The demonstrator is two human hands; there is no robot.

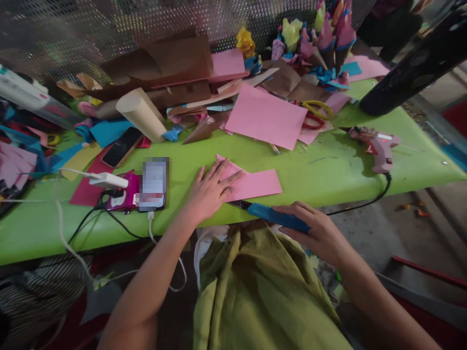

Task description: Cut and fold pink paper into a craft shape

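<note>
A folded sheet of pink paper (257, 185) lies near the front edge of the green bench. My left hand (211, 189) rests flat on its left part, fingers spread, pressing it down. In my right hand (310, 226) is a blue utility knife (279, 216), pointing left. Its dark tip lies at the paper's lower edge, just right of my left hand; whether the blade is inside the fold I cannot tell. Farther back, a larger pink sheet (266, 116) lies on a heap of paper.
A pink glue gun (377, 146) stands at the right, its cord hanging over the edge. At the left are a phone (153, 184) with a cable and a magenta power adapter (122, 194). Scissors (315, 114), a cardboard tube (140, 114) and paper flowers (328, 39) sit behind.
</note>
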